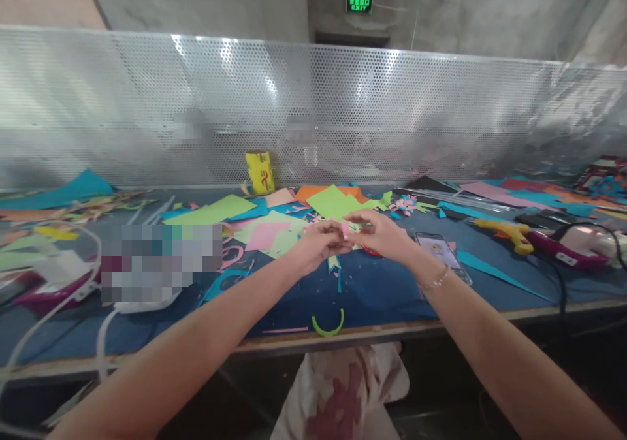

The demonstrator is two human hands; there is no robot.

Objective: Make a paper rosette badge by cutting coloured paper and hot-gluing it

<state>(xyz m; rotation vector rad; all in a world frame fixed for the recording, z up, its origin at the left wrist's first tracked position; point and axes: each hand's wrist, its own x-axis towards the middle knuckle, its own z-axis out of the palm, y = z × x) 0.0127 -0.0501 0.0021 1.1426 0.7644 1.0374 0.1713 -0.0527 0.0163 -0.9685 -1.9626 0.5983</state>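
Note:
Above the middle of the blue-topped table (289, 306), my left hand (318, 245) and my right hand (379, 234) meet at the fingertips. Between them is a small pink piece (345, 228), pinched by the fingers of both hands. Its exact shape is too small to tell. Just below the fingers, a pale and blue strip (334, 265) hangs or lies; which one is unclear. A phone (443, 256) with a lit screen lies right of my right hand. Beyond the hands are green sheets (329, 201) and a pink sheet (267, 233).
A curved green strip (328, 330) lies near the table's front edge. At the right are a yellow glue gun (509, 232) and a purple-and-white device (568, 252). A yellow packet (259, 172) stands by the perforated metal screen (196, 113). White cables (100, 335) run at the left.

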